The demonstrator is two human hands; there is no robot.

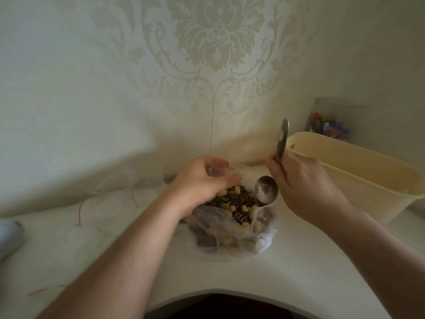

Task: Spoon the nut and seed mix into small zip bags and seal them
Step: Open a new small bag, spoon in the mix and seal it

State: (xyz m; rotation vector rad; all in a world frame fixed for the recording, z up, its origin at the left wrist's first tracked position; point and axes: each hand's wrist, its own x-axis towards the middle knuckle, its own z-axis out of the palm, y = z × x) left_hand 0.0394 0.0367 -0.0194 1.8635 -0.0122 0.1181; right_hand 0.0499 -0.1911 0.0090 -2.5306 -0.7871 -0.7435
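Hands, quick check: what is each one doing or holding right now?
Left hand: fingers curled, pinching a small clear zip bag above the nut and seed mix.
Right hand: gripping the spoon by its handle.

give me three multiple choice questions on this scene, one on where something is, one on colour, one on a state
1. Where is the tub?
A. to the right of the bag of nut mix
B. left of the left hand
C. on the floor

2. What colour is the tub?
A. blue
B. cream
C. black

3. What is the spoon's bowl like?
A. heaped with mix
B. empty
C. wrapped in cloth

Answers: 1 A, it stands right of the bag of nut mix. 2 B, its walls are pale cream. 3 B, the spoon in the right hand shows bare metal, while the left hand pinches a small clear bag.
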